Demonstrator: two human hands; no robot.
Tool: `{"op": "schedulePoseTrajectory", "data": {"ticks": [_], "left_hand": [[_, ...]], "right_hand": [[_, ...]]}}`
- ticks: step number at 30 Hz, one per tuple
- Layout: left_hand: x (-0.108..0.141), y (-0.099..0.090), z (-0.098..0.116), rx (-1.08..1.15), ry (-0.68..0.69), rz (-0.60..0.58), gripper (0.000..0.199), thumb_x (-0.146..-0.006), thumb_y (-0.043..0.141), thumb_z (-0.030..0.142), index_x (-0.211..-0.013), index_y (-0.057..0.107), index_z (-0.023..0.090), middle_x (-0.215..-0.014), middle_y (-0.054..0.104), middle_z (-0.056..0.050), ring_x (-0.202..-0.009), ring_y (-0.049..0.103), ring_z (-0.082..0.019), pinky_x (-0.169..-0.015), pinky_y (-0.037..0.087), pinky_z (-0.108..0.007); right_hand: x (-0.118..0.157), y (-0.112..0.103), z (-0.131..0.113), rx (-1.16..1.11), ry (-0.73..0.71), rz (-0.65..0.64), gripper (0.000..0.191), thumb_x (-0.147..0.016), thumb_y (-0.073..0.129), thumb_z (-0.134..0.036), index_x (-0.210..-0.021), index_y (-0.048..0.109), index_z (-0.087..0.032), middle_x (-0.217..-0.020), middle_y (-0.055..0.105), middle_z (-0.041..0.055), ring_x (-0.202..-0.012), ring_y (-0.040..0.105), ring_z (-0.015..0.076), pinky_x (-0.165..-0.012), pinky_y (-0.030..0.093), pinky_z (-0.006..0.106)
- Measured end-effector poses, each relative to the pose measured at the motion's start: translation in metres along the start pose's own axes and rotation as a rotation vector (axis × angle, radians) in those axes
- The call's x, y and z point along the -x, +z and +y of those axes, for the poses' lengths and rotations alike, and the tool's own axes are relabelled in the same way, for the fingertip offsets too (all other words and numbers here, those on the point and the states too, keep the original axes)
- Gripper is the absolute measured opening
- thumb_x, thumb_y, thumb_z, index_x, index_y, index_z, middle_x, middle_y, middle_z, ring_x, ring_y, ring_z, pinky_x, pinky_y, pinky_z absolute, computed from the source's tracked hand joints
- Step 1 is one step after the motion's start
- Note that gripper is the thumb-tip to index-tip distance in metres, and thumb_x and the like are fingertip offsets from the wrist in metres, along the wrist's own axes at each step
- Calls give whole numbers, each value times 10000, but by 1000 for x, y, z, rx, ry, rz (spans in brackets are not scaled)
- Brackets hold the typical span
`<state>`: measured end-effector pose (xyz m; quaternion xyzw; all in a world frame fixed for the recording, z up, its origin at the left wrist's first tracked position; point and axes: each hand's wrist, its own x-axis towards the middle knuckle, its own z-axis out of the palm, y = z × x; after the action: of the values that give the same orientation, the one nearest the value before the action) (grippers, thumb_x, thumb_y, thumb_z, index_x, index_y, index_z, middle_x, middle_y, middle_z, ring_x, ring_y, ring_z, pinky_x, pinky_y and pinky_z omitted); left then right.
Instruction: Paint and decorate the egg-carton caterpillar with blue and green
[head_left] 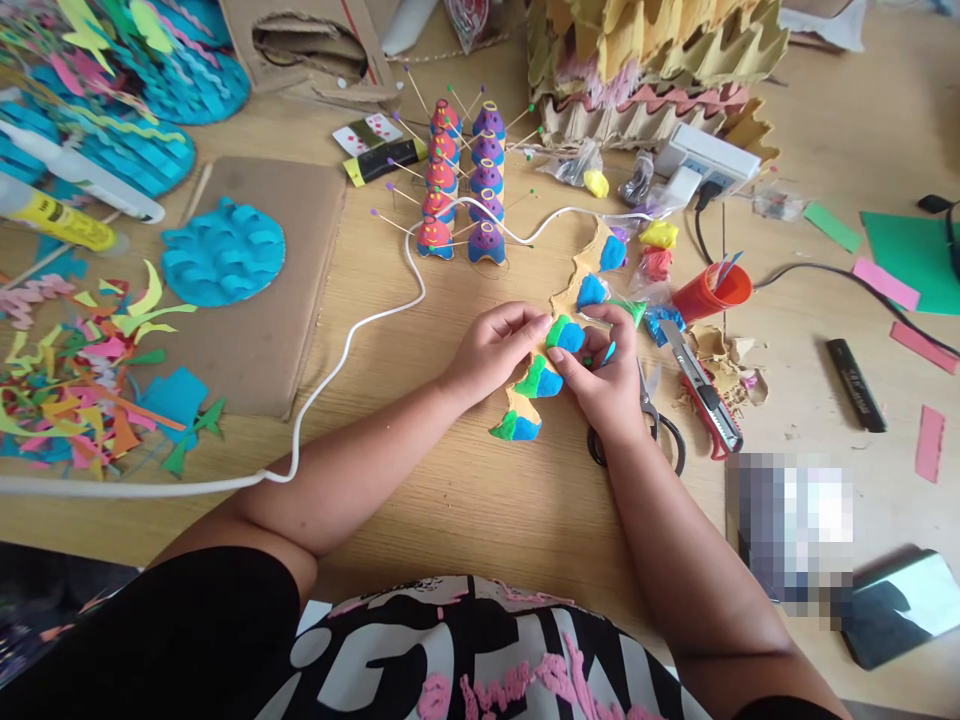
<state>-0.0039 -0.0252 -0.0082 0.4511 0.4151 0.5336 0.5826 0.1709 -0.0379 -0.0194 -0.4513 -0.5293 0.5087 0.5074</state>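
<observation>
A strip of egg carton (534, 408) is held up over the middle of the table, its bumps coated with blue and green modelling clay. My left hand (496, 350) pinches its left edge near a middle bump. From the other side my right hand (609, 375) closes on the strip, thumb against the blue clay of that bump. Something small and teal (610, 352) shows between the right fingers; its kind is unclear. The lower bumps are blue and green, while the upper ones show blue and a bit of purple. Scissors (651, 410) lie partly hidden behind my right wrist.
Two rows of egg-carton figures, red (436, 235) and purple (487, 240), stand beyond my hands. A white cable (352, 335) crosses the table. Right are a utility knife (701, 385), an orange cup (712, 292) and a power strip (707, 160). Paper scraps (97, 370) lie left.
</observation>
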Motion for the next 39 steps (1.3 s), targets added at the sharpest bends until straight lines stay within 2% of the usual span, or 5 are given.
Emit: {"op": "schedulePoseTrajectory", "data": {"ticks": [12,19,25,31,39], "left_hand": [[-6,-3,-12,76,-75,87,472,-857,904,655,-842,769,203,-744,673,33,-673,575,-91,-641,475,-227],[-7,-1,-6,327,-222,68,425,-801,980,588,-856,760,229,-793,741,14,-699,612,-115,-634,492,-271],[-8,-1,3,429,-326,54,464,-721,1028,598,-867,781,233,-763,745,24,-682,525,-119,-602,375,-303],[-10,-3,3,389,-338,44,473,-733,986,662,-871,740,282,-770,717,26,-746,496,-147,-644,368,-328],[-10,-4,4,328,-338,9,580,-785,879,823,-859,666,289,-697,602,7,-689,421,-144,-631,314,-350]], "right_hand": [[-8,-2,3,-169,39,71,401,-986,742,-693,-1087,637,-320,-728,577,-65,-519,367,105,-486,295,289],[-17,-17,12,-381,157,24,316,-912,839,-488,-1124,634,-378,-844,619,-74,-528,391,98,-488,410,271],[-20,-27,22,-416,158,12,317,-888,798,-370,-1163,642,-384,-1144,786,-23,-924,739,180,-782,681,387],[-19,-24,26,-495,161,39,522,-752,819,-160,-1184,637,-387,-1262,803,-35,-1216,795,184,-971,705,407],[-18,-18,16,-396,203,-19,447,-851,918,-472,-1121,582,-355,-1281,829,6,-1155,798,195,-582,553,227]]}}
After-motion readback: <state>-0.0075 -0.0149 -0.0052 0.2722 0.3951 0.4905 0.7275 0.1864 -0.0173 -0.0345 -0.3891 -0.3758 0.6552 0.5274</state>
